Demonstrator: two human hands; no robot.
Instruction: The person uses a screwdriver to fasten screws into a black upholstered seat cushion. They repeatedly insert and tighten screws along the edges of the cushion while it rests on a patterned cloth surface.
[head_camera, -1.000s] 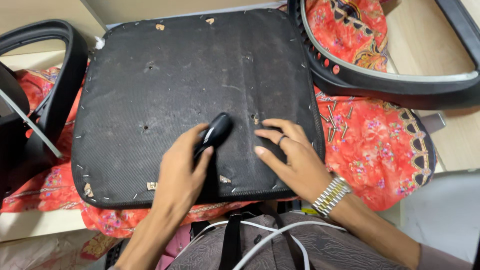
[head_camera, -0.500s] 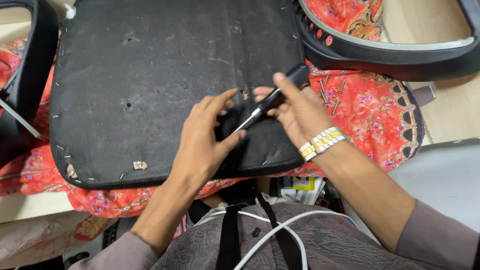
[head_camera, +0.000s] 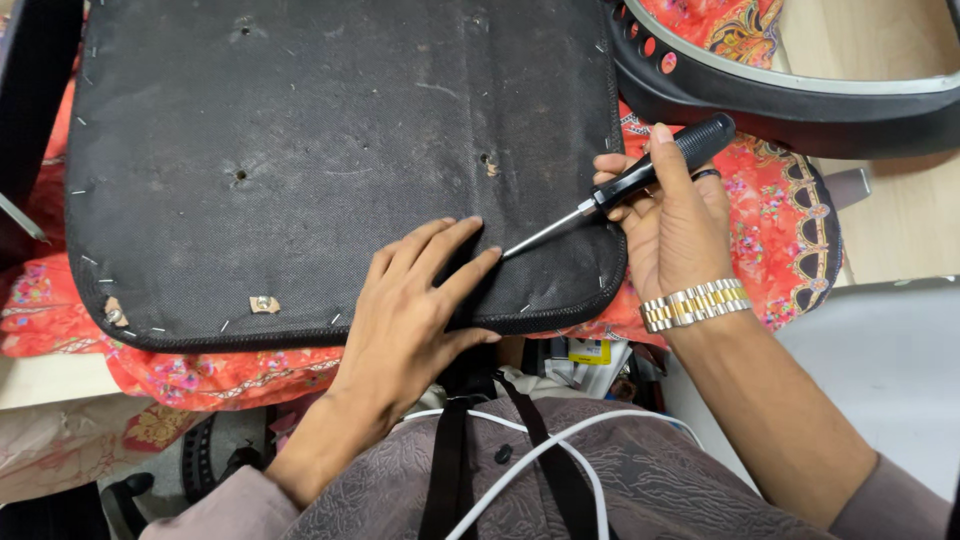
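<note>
Right hand (head_camera: 680, 215) is gripping black-handled metal-shaft screwdriver (head_camera: 640, 180), tip touching dusty, stapled black fabric seat cushion underside (head_camera: 330, 150); left hand (head_camera: 415, 300) is pressing flat, fingers spread.

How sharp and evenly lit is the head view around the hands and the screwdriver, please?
In the head view: light is soft and even, with only a faint shadow under the left hand; the screwdriver in the right hand is crisp, its metal shaft catching a small glint; staples on the black seat pad stay sharp; no motion blur; edges curve slightly, as with a wide lens.
</note>
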